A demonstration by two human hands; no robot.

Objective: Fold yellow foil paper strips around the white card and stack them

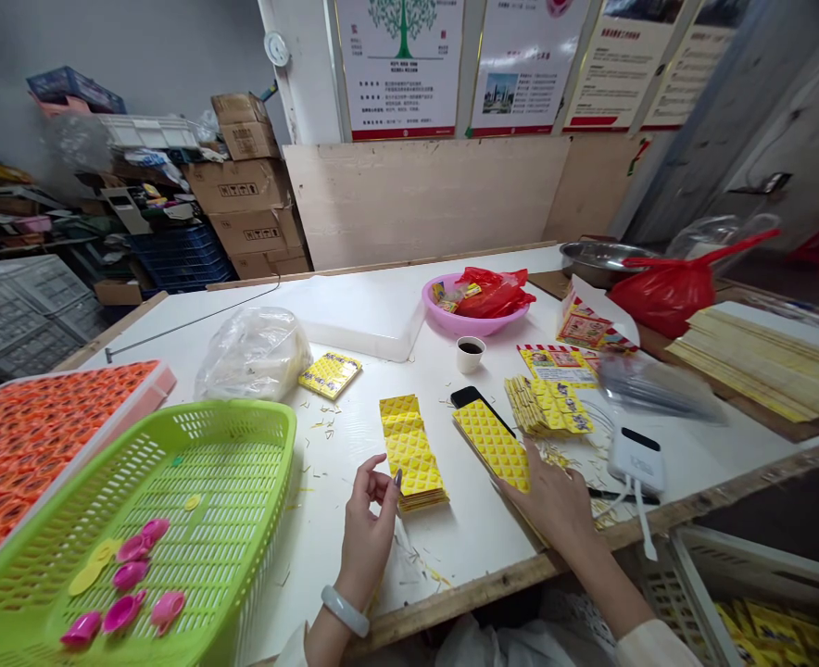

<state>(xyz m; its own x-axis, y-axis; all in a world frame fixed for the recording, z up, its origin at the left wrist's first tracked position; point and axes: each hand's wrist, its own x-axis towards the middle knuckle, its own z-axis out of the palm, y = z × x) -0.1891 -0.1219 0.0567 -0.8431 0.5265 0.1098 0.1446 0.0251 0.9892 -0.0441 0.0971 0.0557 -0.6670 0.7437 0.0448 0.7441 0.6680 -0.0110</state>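
Observation:
My left hand (368,519) hovers at the near table edge, fingers loosely curled and apart, holding nothing, just left of a stack of yellow patterned packets (410,451). My right hand (554,500) lies flat on the table with its fingers on the near end of a second yellow packet stack (494,443). A fanned pile of yellow printed cards (547,406) sits just beyond the right hand. A black phone (471,397) lies partly under the second stack.
A green basket (243,463) with pink and yellow plastic pieces stands at the near left, beside an orange tray (27,435). Behind are a clear bag (253,352), a pink bowl (472,320), a small cup (470,353), a white power bank (637,459) and a red bag (666,292).

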